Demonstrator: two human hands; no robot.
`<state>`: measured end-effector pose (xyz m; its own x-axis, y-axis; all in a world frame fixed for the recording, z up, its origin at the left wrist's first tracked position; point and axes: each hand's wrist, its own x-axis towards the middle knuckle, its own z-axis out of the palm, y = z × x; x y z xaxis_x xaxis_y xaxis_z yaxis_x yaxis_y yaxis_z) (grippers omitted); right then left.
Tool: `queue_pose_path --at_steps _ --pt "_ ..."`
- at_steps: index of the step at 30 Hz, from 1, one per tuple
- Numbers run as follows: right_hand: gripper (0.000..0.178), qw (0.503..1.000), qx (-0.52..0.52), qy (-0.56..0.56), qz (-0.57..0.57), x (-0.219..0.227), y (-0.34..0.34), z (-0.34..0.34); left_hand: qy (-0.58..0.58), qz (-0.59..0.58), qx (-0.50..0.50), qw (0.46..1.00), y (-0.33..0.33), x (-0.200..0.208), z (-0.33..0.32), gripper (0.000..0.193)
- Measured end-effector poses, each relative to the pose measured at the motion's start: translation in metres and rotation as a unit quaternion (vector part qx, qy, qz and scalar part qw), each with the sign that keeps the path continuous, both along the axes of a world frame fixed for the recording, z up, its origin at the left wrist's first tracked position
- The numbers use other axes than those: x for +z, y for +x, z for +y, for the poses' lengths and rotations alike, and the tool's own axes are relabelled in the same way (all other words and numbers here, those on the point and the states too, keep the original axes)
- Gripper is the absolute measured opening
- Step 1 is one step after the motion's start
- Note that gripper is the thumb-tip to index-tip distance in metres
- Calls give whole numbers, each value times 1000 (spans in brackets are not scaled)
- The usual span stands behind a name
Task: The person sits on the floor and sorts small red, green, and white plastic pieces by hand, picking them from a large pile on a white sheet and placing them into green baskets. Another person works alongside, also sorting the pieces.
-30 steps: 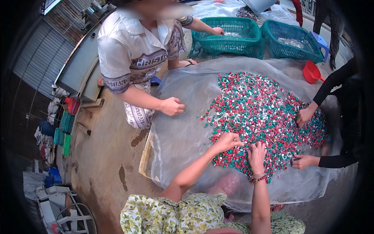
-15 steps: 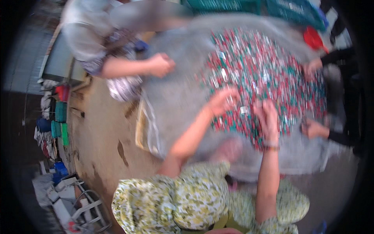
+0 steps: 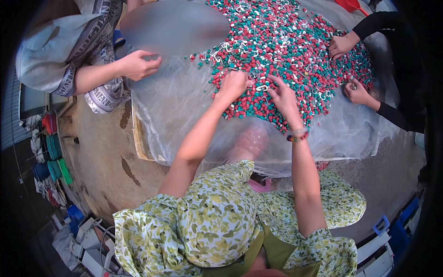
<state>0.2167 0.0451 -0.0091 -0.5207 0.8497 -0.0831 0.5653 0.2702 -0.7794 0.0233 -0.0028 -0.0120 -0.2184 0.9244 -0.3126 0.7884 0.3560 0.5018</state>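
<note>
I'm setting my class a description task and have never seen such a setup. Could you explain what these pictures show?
There is no machine: a person works with two bare hands. The view comes from a fisheye camera on that person's head, looking down, so straight edges bend near the rim. On a sheet lies a heap of small red, green and white pieces, with white hooks among them. The left hand and right hand are at its near part; whether either holds anything is too small to tell. One co-worker's hand is at left, another's hands at right.
</note>
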Motion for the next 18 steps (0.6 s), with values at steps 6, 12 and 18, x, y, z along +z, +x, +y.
queue_pose_path --at_steps 6,12,18 --pt "15 997 4 46 -64 -24 -21 0 72 -227 106 965 -31 7 2 31" --pt "11 820 -156 -430 345 -11 18 -2 88 -75 -19 993 -18 0 11 35" --pt "12 718 -47 -457 523 31 44 -4 97 -7 -40 994 4 -25 21 28"
